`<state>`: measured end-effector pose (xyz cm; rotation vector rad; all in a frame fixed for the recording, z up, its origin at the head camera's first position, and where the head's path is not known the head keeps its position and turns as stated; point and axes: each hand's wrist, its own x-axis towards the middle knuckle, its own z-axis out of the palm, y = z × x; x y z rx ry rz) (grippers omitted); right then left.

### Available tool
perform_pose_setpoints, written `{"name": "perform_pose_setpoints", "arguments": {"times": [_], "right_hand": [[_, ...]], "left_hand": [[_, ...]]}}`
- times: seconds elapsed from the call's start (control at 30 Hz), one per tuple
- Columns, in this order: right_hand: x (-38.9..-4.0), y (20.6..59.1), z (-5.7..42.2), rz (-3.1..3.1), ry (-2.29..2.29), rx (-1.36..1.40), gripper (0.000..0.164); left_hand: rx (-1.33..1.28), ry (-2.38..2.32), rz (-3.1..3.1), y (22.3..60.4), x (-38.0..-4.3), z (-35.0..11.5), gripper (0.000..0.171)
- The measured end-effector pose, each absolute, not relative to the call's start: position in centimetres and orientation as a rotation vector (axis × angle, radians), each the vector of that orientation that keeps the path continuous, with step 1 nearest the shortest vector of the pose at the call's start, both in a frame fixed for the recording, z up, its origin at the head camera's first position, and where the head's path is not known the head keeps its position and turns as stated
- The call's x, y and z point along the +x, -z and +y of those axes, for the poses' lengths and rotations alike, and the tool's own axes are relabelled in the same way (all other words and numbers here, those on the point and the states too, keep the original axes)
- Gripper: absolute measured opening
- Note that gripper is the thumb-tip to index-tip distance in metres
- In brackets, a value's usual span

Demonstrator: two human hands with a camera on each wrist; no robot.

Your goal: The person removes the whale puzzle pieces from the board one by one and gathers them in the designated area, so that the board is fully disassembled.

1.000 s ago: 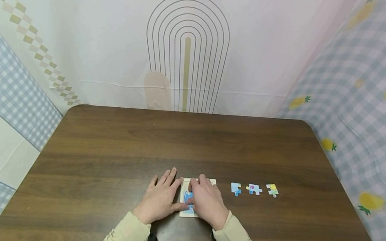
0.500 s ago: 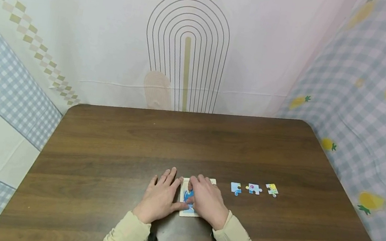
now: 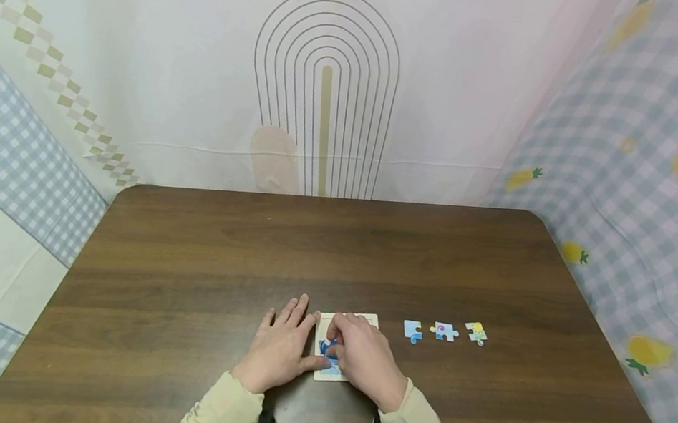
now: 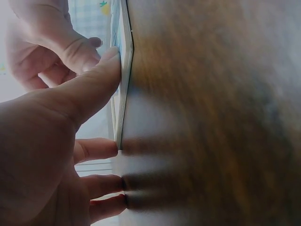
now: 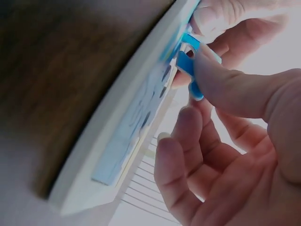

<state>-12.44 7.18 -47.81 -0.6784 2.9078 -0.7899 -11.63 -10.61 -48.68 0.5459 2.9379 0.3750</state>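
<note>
A small puzzle board (image 3: pixel 324 321) with a pale rim lies on the table between my hands. My left hand (image 3: pixel 276 356) rests beside it with fingers spread on the tabletop, and its thumb (image 4: pixel 101 73) presses on the board's near-left part. My right hand (image 3: pixel 371 362) is over the board and pinches a blue puzzle piece (image 5: pixel 186 63) between thumb and fingers. In the right wrist view that piece stands tilted just off the board's face, close to the left thumb. Blue printed artwork (image 5: pixel 134 127) shows inside the rim. The right hand covers much of the board in the head view.
To the right of the board, three loose puzzle pieces lie in a row: a light blue one (image 3: pixel 412 331), one with a pink swirl (image 3: pixel 443 331) and a yellow-patterned one (image 3: pixel 475 332). The brown wooden table (image 3: pixel 211 244) meets hanging printed cloths at its back and sides.
My right hand's fingers have drawn in, and its wrist has moved slightly right. More blue shows beneath its fingertips. The left hand stays in place on the board's edge.
</note>
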Motion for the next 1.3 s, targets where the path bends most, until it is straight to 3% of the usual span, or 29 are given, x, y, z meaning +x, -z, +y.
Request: {"name": "perform_pose_setpoints", "arguments": {"times": [0.37,0.83,1.3], "right_hand": [[-12.3,46.8,9.4,2.735,1.143,-0.514,0.01],[-12.4,45.4,19.6,2.81,0.986,-0.077,0.014],[-12.0,46.7,20.1,2.75,0.989,-0.043,0.013]], "left_hand": [[0.521,-0.385,2.91,48.7,-11.7,-10.5,0.087],[0.518,-0.43,2.911,48.6,-11.6,-10.8,0.086],[0.527,-0.407,2.916,48.9,-11.7,-10.7,0.087]]}}
